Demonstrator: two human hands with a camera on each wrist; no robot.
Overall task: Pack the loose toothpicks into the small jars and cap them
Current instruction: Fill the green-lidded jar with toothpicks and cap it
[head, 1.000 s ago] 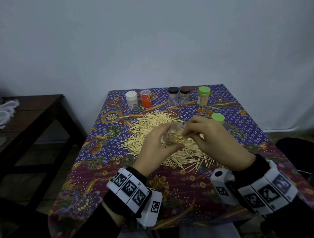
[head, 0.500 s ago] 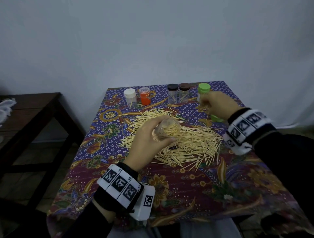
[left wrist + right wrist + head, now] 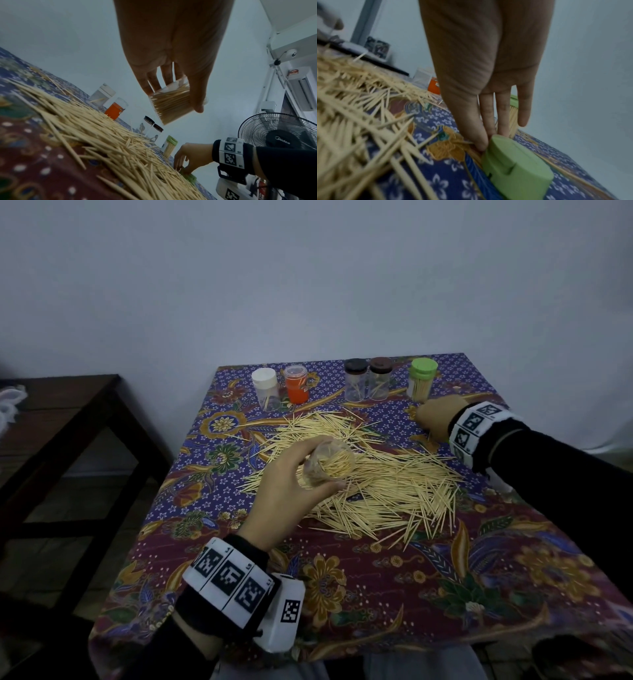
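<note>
While the table to the L (image 3: pixel 68 392) stood apart, the patterned cloth (image 3: pixel 376 594) carried the work. L to R: white-capped jar (image 3: pixel 264 385), orange jar (image 3: pixel 296 385), two dark-capped jars (image 3: pixel 368 380), green-capped full jar (image 3: pixel 423 380). L hand (image 3: pixel 291 484) gripped an uncapped clear jar (image 3: pixel 329 464), packed w/ toothpicks and tilted, held above the loose toothpick pile (image 3: pixel 370 474). R hand (image 3: pixel 481 108) reached far R; thumb and fingertips (image 3: pixel 502 129) pinched the loose green cap (image 3: pixel 513 162), which lay on the cloth just beside the full jar. Likely step: fetching cap for the held jar. Risks (judged): tilt w/ open mouth could spill sticks back onto the pile; protruding tips could block the cap seating; a shallow pinch could drop the cap.
</note>
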